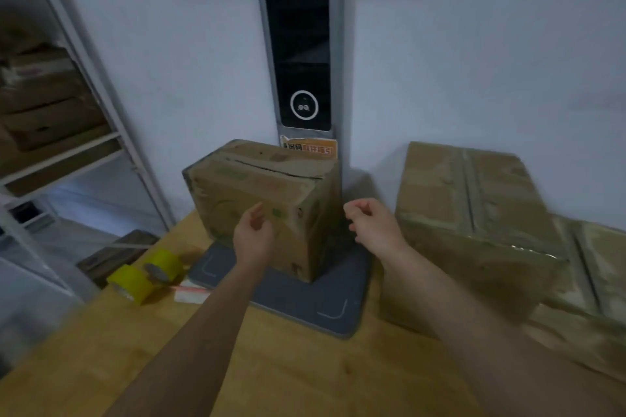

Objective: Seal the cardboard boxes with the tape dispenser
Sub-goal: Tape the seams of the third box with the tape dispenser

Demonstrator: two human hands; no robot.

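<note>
A brown cardboard box (264, 193) stands on a grey pad (305, 308) at the back of the wooden table, its top flaps folded down with a dark gap along the seam. My left hand (253, 236) hovers in front of the box's near face, fingers loosely spread, holding nothing. My right hand (371, 223) hangs just off the box's right corner with its fingers curled, also holding nothing. A tape dispenser with yellow tape rolls (145, 272) lies on the table to the left of the pad.
A tall grey scanner column (298, 44) rises behind the box against the wall. Two taped cardboard boxes (474, 213) sit on the table (169, 366) at the right. A white shelf rack (67, 152) with stacked boxes stands at the left.
</note>
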